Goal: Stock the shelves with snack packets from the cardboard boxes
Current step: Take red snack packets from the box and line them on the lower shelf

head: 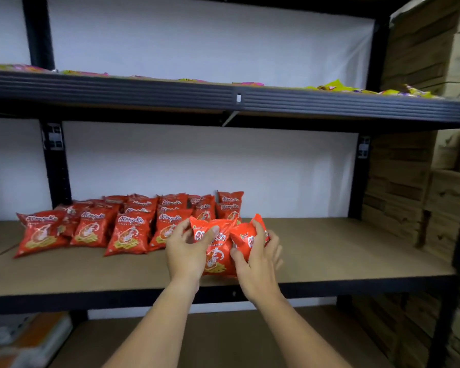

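While hands (223,248) hold packets (218,251), shelf (329,256) half-stocked

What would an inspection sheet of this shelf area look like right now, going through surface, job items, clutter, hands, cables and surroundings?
Surface: middle shelf, brown board in a black metal frame, right half bare.
Job's things: rows of red snack packets stand on its left half; two more are in the hands, the left packet with its bottom edge at the board, the right packet squeezed.
Clutter: yellow and pink packets lie flat on the upper shelf.
Grippers: left hand grips the left packet; right hand grips the right packet.
Cables: nothing seen.
Surroundings: white wall behind, stacked cardboard boxes at right, blurred packages on the floor lower left.
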`<action>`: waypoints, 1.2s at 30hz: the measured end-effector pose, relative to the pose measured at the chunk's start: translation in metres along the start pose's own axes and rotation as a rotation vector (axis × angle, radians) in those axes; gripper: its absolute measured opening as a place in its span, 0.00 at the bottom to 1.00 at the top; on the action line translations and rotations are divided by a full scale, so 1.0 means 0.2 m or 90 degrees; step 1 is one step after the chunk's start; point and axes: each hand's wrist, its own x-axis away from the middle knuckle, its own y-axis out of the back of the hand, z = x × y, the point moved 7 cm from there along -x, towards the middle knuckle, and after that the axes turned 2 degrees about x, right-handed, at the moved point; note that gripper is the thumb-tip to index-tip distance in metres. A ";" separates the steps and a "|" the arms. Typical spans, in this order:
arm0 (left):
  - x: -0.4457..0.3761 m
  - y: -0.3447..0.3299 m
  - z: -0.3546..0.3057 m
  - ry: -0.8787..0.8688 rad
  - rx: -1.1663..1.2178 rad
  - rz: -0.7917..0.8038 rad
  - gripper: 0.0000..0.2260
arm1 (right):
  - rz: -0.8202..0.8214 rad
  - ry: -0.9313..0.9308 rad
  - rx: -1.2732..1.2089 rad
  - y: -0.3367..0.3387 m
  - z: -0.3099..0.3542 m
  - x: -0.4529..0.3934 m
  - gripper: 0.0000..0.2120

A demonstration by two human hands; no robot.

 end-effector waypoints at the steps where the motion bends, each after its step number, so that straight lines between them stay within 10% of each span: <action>1: -0.01 0.00 0.02 -0.010 -0.008 0.008 0.28 | 0.021 -0.009 -0.013 -0.04 -0.01 -0.02 0.35; 9: -0.01 0.01 0.25 -0.041 -0.140 0.139 0.40 | 0.073 -0.020 -0.009 -0.18 -0.19 -0.03 0.34; 18: -0.17 -0.01 0.32 -0.177 -0.375 0.106 0.30 | 0.007 -0.021 0.005 -0.25 -0.25 -0.23 0.32; 36: -0.82 -0.24 0.69 -0.150 -0.706 0.110 0.42 | 0.131 -0.017 0.105 -0.74 -0.41 -0.83 0.39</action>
